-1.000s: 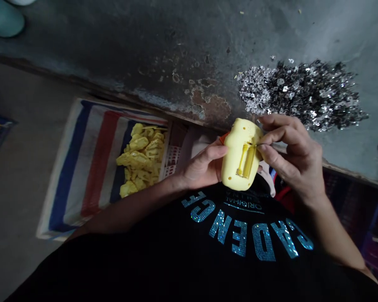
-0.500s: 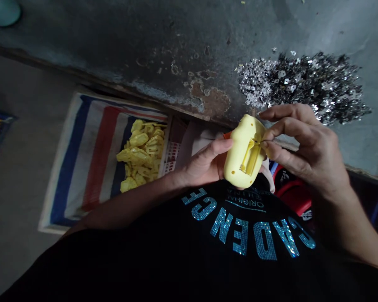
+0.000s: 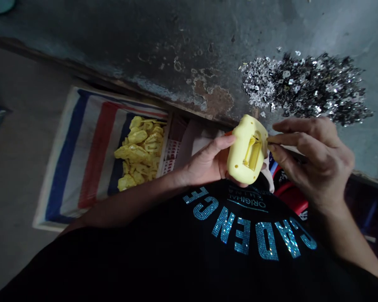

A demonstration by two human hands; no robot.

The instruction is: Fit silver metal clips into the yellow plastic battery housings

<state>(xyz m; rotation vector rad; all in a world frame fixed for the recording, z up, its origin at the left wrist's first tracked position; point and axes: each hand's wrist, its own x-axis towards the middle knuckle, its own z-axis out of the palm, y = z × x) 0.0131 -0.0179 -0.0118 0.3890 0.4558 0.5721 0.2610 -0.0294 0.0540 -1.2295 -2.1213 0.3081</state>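
My left hand [image 3: 208, 163] grips a pale yellow plastic shell [image 3: 246, 149] from below, its hollow side with an inner slot facing me. My right hand [image 3: 308, 157] is at the shell's right edge, thumb and forefinger pinched together on something very small that I cannot make out. Both hands hover just in front of my black shirt, at the edge of the dark worn table [image 3: 176, 46].
A heap of small shiny metal pieces [image 3: 305, 86] lies on the table just beyond my right hand. To the left, lower down, a striped red, white and blue sack [image 3: 85, 151] holds several more yellow shells [image 3: 140, 151]. Something red [image 3: 290, 195] sits under the table edge.
The shell has tilted a little and moved slightly right. My right hand's pinch has drawn back from the slot to the shell's right edge.
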